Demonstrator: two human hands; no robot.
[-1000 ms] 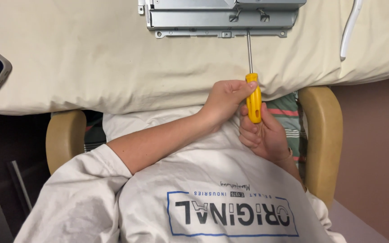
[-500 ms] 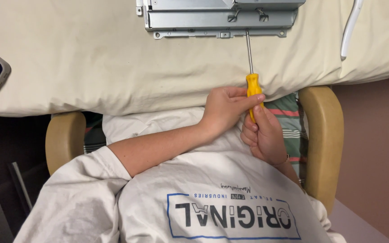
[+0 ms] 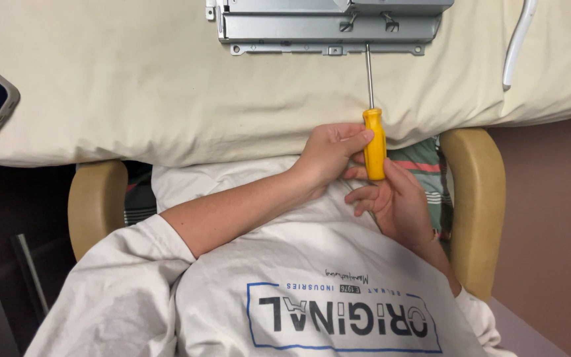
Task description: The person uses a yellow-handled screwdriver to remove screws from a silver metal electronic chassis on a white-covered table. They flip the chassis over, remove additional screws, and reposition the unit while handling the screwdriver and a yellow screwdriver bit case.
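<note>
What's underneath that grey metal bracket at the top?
The grey metal bracket lies on a cream pillow, which shows all around it. The screwdriver tip meets its lower edge. Whatever lies directly beneath the metal is covered.

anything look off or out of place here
The metal chassis lies on a soft cream pillow, an unsteady base, while both hands, left hand and right hand, hold the yellow screwdriver against its edge.

Left hand (image 3: 328, 155) curled; right hand (image 3: 394, 201) cupped

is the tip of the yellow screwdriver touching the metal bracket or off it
Touching. The yellow screwdriver shaft runs straight up and its tip meets the lower edge of the metal bracket; no gap shows.
</note>
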